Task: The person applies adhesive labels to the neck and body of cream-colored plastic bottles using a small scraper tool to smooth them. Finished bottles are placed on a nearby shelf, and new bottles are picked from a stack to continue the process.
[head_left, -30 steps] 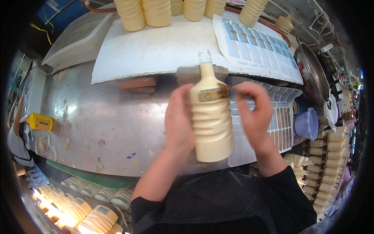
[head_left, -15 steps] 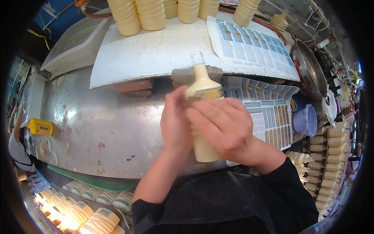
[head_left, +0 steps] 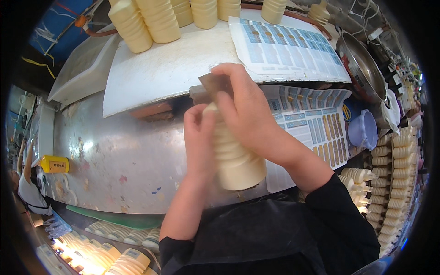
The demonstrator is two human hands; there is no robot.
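A cream-coloured plastic bottle [head_left: 239,167] with a ribbed body leans away from me over the metal table, its base towards me. My left hand [head_left: 200,137] is closed against its left side, fingers curled near the shoulder. Across the upper part reaches my right hand [head_left: 243,103], with thumb and fingers closed on a thin flat brownish piece [head_left: 208,84] with a straight edge. Its exact kind does not show. My right hand hides the bottle's neck. Behind the hands, a grey-brown block [head_left: 198,95] sits at the edge of the white board [head_left: 151,68].
Sheets of blue and gold labels [head_left: 327,137] lie to the right, beside a lavender bucket [head_left: 363,130] and a metal pan [head_left: 362,64]. Ribbed cream bottles [head_left: 160,20] stand at the back. A yellow container [head_left: 54,164] is at the left. Many bottles [head_left: 130,263] are stacked below.
My right hand has moved up from the bottle's label to its neck, now with the flat piece showing. The bottle has turned, its ribbed side and base now in view. My head view has shifted slightly.
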